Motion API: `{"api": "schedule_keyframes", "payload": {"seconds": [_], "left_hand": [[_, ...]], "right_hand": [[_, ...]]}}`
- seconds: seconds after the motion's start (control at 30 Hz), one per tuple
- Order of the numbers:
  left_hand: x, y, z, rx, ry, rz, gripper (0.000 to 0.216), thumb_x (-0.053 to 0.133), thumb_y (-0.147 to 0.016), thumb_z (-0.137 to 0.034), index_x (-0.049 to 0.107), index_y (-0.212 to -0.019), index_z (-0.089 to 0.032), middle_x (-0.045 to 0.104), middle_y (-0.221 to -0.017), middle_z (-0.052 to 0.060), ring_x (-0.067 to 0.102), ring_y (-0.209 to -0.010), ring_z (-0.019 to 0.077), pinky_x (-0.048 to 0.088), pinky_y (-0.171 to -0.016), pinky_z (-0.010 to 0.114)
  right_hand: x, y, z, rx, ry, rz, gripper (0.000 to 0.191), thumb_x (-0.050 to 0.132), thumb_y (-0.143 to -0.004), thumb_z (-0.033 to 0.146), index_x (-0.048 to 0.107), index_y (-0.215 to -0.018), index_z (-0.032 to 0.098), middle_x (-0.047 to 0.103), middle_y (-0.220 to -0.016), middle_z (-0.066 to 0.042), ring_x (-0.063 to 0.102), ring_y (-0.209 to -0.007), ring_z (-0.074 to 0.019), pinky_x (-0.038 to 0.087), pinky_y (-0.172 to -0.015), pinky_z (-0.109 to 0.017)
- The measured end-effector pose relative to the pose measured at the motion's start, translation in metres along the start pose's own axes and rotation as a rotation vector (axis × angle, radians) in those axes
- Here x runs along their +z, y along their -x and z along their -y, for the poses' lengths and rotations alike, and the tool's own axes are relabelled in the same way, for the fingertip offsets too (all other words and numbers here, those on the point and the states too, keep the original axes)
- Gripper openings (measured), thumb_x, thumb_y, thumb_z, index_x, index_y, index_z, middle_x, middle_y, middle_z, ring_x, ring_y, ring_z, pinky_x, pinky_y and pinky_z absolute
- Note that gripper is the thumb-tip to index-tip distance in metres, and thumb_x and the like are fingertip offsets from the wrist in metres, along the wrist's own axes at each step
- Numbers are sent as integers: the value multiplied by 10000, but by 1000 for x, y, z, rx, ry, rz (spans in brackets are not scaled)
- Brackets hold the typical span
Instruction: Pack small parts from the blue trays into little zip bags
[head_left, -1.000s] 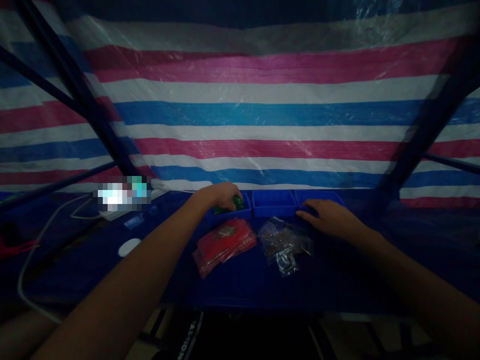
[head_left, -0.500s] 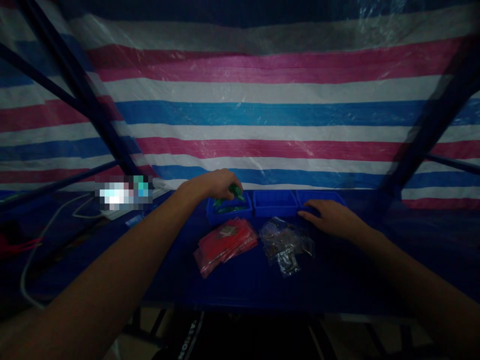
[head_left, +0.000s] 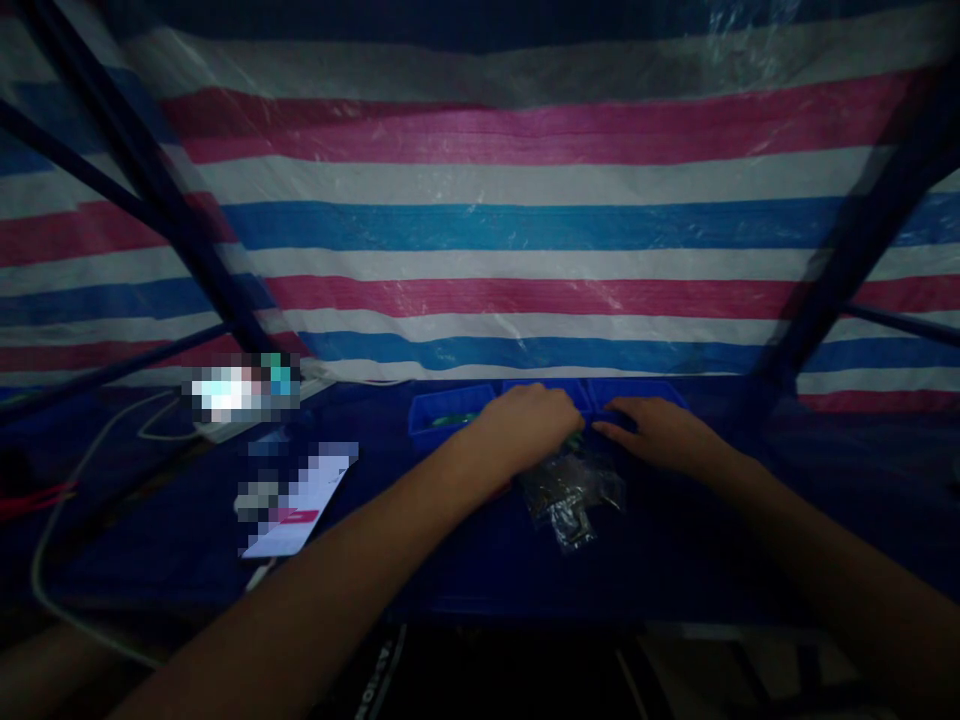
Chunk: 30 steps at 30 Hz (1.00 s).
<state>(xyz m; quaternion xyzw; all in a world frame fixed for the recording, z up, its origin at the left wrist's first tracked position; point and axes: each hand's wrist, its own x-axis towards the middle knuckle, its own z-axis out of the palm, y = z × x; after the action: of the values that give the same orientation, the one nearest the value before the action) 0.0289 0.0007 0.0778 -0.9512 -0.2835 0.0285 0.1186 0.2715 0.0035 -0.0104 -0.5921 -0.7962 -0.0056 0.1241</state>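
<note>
My left hand (head_left: 541,425) is closed on a small green plastic packet (head_left: 575,438), mostly hidden by the fingers. It hovers in front of the middle blue bin (head_left: 547,384), just above a pile of clear plastic packets (head_left: 574,495) with small dark contents. More green packets lie in the left blue bin (head_left: 429,436), partly behind my left forearm. My right hand (head_left: 664,428) rests at the front of the right blue bin (head_left: 667,390), fingers spread and apparently holding nothing. Only a sliver of the red packets shows beneath my left wrist.
A lit phone (head_left: 304,515) lies left of my left forearm. Behind it are a white power strip (head_left: 232,425) and a pale cable (head_left: 56,520). Blue metal posts (head_left: 176,235) frame the dark blue table (head_left: 480,580), with a striped tarp (head_left: 495,225) behind.
My left hand has moved right and slightly down from the left bin, carrying the green packet. Its forearm now covers the red packets and uncovers the phone. My right hand stays put.
</note>
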Motion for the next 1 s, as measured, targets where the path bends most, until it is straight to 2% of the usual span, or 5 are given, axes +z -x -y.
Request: {"api": "schedule_keyframes", "payload": {"seconds": [0.2, 0.5, 0.7, 0.8, 1.0], "left_hand": [[36, 7, -25, -68, -40, -11, 334, 457, -997, -163, 668, -1252, -209, 694, -1125, 134, 733, -849, 286, 577, -674, 406], [18, 21, -32, -130, -5, -111, 405, 527, -983, -358, 577, -1366, -237, 598, -1338, 161, 674, -1040, 329, 567, -731, 410], [13, 32, 42, -428, -5, -60, 362, 388, -1038, -278, 658, -1243, -153, 701, -1168, 180, 688, -1001, 283, 525, -866, 386], [23, 40, 87, -596, 20, 190, 355, 458, -991, -256, 711, -1209, -136, 715, -1185, 217, 694, -1038, 324, 519, -869, 410], [45, 39, 129, -459, 143, 386, 442, 657, -878, -337, 699, -1315, -291, 735, -1268, 98, 697, -1063, 264, 519, -899, 326]], "right_hand": [[1, 0, 1, 11, 3, -2, 434, 476, -999, 553, 688, -1196, 229, 757, -1199, -119, 703, -1121, -322, 521, -987, -431], [4, -2, -5, -26, -5, 8, 451, 488, -998, 544, 683, -1239, 216, 748, -1228, -129, 697, -1148, -319, 514, -1012, -430], [3, -1, -5, -35, -11, -3, 451, 474, -1000, 548, 687, -1221, 217, 759, -1183, -128, 717, -1087, -321, 529, -972, -441], [3, 0, -4, -29, -15, -5, 438, 489, -991, 551, 695, -1204, 228, 761, -1172, -127, 719, -1074, -329, 540, -941, -444], [3, 0, -5, -32, 14, -1, 469, 459, -1000, 568, 676, -1226, 219, 744, -1223, -131, 708, -1106, -332, 531, -969, -444]]}}
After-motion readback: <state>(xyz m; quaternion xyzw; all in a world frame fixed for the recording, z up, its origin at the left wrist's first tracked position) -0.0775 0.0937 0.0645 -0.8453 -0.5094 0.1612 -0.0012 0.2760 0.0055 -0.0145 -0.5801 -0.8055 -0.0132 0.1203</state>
